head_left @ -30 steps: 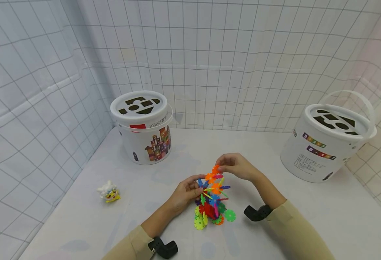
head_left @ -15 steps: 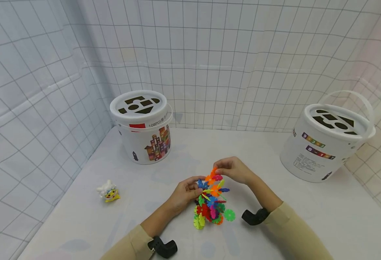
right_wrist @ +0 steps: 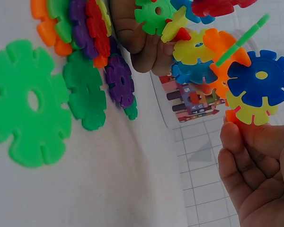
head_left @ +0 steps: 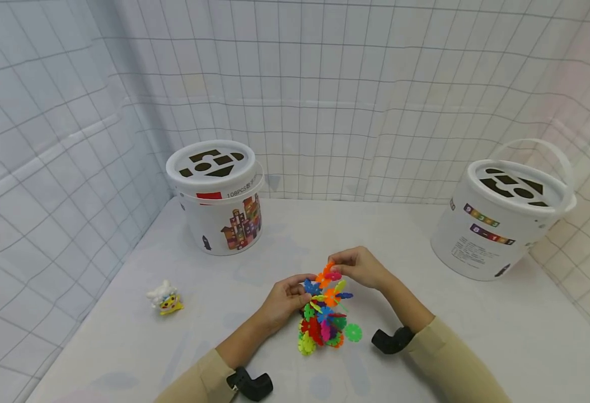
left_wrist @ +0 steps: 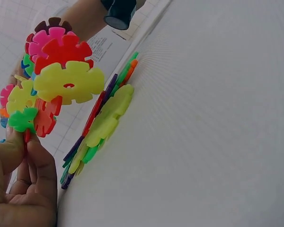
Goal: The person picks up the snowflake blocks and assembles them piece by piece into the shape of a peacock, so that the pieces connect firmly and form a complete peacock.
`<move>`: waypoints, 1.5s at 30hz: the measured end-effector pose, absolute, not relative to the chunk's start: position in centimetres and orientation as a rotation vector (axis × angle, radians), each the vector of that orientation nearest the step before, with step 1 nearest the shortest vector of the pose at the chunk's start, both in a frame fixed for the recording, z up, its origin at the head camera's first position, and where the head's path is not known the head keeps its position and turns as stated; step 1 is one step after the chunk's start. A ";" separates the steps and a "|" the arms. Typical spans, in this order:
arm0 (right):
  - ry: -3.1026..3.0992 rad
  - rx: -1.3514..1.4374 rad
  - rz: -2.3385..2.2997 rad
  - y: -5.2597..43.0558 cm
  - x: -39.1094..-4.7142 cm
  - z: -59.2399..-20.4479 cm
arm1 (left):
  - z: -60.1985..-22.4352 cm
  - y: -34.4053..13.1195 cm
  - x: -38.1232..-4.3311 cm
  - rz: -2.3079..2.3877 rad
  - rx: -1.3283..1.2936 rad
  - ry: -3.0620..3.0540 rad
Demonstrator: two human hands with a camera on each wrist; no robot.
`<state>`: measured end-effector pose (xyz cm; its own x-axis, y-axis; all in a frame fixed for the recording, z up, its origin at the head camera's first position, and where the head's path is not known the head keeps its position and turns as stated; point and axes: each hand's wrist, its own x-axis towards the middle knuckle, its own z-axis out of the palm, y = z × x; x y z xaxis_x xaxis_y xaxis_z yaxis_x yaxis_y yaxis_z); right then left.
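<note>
A cluster of interlocked snowflake discs in many colours stands on the table in front of the person. My left hand grips it from the left side, its thumb and fingers pinching a red disc in the left wrist view. At the top, my right hand pinches an orange disc between thumb and fingertips; other discs partly hide it in the right wrist view. A blue disc and a yellow disc sit just above those fingertips. One light green disc sticks out low on the right.
A white lidded bucket with a printed block picture stands back left. Another white bucket with a raised handle is at the back right. Left on the table sits a small white and yellow figurine. Gridded white sheeting encloses the table.
My right hand has come slightly down toward the cluster with the orange disc, which now sits closer to its top. The left hand keeps its grip in nearly the same place.
</note>
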<state>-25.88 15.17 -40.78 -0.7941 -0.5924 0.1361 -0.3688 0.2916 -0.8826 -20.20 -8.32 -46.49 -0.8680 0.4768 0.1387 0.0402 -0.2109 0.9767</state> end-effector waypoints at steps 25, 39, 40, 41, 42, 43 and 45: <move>2.379 -0.751 -1.391 18.7 -24.6 -43.0 | -46.7 -8.3 -20.5 2.178 0.525 1.711; 2.289 -0.909 -0.952 18.0 -22.1 -43.1 | -46.5 -8.4 -20.6 2.304 0.297 1.605; 2.299 -0.914 -0.923 17.9 -22.0 -43.0 | -46.5 -8.4 -20.6 2.306 0.287 1.601; 2.305 -0.918 -0.902 17.9 -21.9 -42.9 | -46.4 -8.4 -20.5 2.308 0.275 1.599; 2.307 -0.915 -0.888 17.8 -21.8 -42.9 | -46.4 -8.4 -20.5 2.309 0.266 1.598; 2.305 -0.913 -0.877 17.8 -21.8 -42.8 | -46.4 -8.4 -20.5 2.311 0.260 1.596; 2.288 -0.907 -0.871 17.7 -21.7 -42.7 | -46.4 -8.4 -20.5 2.311 0.255 1.594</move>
